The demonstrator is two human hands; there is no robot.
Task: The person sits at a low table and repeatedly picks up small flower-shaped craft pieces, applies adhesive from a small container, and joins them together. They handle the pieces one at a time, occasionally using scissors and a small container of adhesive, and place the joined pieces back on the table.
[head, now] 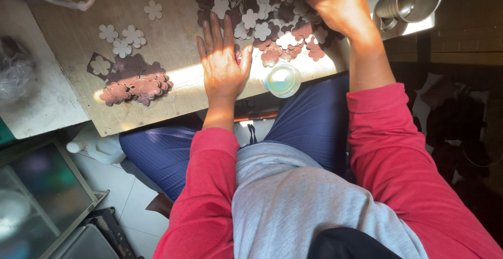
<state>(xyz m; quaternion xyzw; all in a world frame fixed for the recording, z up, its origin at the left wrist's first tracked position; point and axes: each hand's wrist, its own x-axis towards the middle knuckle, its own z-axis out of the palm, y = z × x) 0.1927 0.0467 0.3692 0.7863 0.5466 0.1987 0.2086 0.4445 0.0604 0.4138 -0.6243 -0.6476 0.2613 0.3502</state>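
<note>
Nearest: red sleeves, grey top, blue trousers of the seated person; a white plastic bottle point(97, 148) on the floor at near left.

Wooden board point(157, 44), near edge: a small round lidded container point(282, 79), pale green, just right of the left hand.

Left hand point(222, 62): flat on the board, palm down, fingers straight and close together, thumb out toward the large pile, holding nothing.

Left: small heap of brown flower-shaped cut-outs point(137, 85); a few pale ones just beyond.

Far centre: large pile of flower cut-outs point(257, 15), brown and pale mixed.

Right hand point(340, 5): on the pile's far right, fingers curled down into the pieces; what they pinch cannot be told.

Far right: metal mug point(411, 0).
</note>
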